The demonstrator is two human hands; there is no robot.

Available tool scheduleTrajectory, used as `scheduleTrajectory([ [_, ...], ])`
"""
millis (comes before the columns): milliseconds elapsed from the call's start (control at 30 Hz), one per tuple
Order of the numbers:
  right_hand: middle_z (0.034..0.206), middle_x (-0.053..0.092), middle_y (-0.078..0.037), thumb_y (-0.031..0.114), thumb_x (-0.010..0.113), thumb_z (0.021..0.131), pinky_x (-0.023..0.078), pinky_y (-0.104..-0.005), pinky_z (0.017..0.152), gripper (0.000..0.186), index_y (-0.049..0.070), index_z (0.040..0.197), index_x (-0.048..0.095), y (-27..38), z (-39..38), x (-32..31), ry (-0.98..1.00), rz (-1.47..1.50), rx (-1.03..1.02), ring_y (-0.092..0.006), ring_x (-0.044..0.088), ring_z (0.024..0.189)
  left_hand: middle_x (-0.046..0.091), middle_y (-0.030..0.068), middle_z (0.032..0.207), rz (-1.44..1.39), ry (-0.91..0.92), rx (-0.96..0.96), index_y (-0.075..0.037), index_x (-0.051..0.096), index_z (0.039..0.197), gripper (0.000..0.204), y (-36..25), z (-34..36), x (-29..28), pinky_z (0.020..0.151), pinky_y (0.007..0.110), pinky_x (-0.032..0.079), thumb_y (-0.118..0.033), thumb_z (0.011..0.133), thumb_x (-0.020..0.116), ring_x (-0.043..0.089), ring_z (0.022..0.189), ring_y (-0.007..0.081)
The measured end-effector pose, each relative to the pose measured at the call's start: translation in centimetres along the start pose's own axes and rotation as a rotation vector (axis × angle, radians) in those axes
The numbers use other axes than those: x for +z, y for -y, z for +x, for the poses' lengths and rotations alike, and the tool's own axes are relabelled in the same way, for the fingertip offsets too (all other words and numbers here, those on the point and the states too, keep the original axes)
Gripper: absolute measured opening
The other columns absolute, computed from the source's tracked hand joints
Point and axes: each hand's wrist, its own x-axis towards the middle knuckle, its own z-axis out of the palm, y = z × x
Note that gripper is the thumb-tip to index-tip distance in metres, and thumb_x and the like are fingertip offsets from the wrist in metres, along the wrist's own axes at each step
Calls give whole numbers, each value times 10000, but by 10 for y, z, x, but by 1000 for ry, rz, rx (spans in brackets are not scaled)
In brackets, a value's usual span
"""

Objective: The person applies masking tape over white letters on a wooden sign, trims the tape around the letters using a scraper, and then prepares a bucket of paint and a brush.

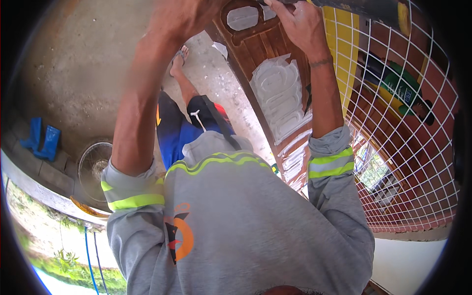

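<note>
At the top edge my left hand [189,17] shows only its wrist and back, with its fingers out of view. My right hand [302,24] has its thumb stretched toward the left and its other fingers curled by a dark edge at the top. What it grips, if anything, I cannot make out. Between and below the hands stands a brown wooden door [275,44] with carved panels. A whitish coating [278,93] covers one panel, with white streaks lower down and pale patches near its top.
A white metal grille [393,98] runs along the right; behind it is a person in a green shirt [400,83]. A spoked wheel [96,169] and blue boots [44,140] lie at left. My sandalled foot [179,59] rests on the concrete floor [98,59].
</note>
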Motion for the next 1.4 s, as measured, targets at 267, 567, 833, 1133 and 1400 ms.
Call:
scheduleTrajectory([
  [267,790,640,-218,148,617,915,482,-454,681,161,-12,919,630,-5,6,8,44,-301,-59,-402,643,761,537,149,877,52,-56,36,-59,569,826,225,-6,4,7,830,452,389,-181,982,462,483,893,344],
  [567,785,671,-228,174,631,920,510,-448,695,170,7,941,650,7,-10,15,-83,-60,236,-348,694,794,546,178,879,69,-40,-58,-48,566,837,241,3,-10,-24,836,465,398,-194,992,454,499,893,369],
  [833,912,720,-97,113,663,919,544,-289,731,164,-17,1020,665,-4,-84,-24,-397,353,369,-165,725,786,648,41,904,216,77,-18,-130,692,929,207,-31,-33,-13,877,415,325,-302,968,582,605,930,241],
  [1133,950,662,-100,76,636,939,521,-291,779,129,-22,1021,656,25,-213,-10,-735,438,455,-175,659,856,587,94,1083,384,314,256,-133,641,1156,289,-69,-33,58,923,491,339,-235,886,625,509,1081,289],
  [1400,973,621,-127,110,627,931,496,-347,808,128,-3,987,654,39,-245,14,-768,517,449,-268,629,900,592,72,1059,578,369,351,-123,681,1027,204,-83,-9,57,904,503,340,-240,906,567,523,1037,285],
])
